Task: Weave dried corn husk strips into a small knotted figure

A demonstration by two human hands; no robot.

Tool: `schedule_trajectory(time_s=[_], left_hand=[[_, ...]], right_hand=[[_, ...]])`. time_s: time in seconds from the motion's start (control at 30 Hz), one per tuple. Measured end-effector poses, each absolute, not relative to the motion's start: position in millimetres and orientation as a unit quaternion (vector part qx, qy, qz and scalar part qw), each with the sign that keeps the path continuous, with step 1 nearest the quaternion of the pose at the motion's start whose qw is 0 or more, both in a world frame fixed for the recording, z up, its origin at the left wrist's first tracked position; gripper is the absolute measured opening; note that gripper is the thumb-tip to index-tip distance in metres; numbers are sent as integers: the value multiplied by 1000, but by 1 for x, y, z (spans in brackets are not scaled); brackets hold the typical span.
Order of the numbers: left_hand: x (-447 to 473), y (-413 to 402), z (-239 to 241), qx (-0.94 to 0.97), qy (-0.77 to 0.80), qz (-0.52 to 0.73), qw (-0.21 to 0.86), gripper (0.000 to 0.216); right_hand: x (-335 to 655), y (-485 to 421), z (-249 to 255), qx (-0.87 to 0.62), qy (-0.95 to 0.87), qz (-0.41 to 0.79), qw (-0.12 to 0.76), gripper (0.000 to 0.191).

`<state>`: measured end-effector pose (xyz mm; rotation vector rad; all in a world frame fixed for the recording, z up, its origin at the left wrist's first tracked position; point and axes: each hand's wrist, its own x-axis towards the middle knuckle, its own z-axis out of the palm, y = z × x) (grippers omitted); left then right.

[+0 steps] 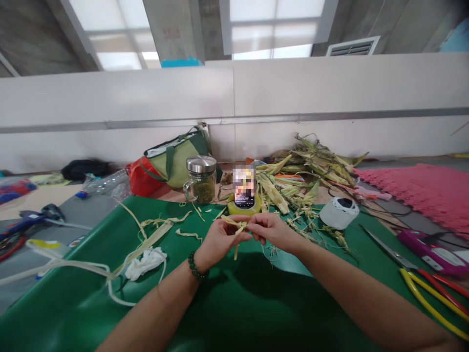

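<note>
Between my two hands, above the green mat (190, 303), is a twisted strip of pale yellow corn husk (240, 226). My left hand (222, 239), with a dark green bead bracelet on its wrist, is closed on the husk, and one end hangs below the fingers. The fingertips of my right hand (269, 229) pinch the husk's other side. Just beyond the hands a phone (244, 188) with a lit screen stands propped in a yellow-green holder (252, 209). Loose husk strips (157, 237) lie on the mat to the left.
At the back right lies a heap of dry corn husks (315, 156). A glass mug (201, 183) with a metal lid stands by a green bag (183, 156). Large scissors (406, 266) and a white roll (339, 213) lie right; white cord and cloth (144, 264) lie left.
</note>
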<state>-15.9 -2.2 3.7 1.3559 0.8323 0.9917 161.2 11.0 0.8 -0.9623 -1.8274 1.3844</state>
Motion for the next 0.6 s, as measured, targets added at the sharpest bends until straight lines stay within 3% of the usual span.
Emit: schedule_trajectory(time_s=[0.2, 0.33, 0.6], left_hand=[[-11, -6, 0, 610, 408, 471, 489, 26], [-16, -1, 1, 656, 432, 471, 401, 21], [-20, -2, 6, 629, 409, 445, 489, 36]], right_hand=[[156, -7, 4, -392, -798, 291, 353, 25], [164, -7, 7, -392, -833, 219, 323, 23], [167, -7, 11, -410, -838, 207, 294, 22]])
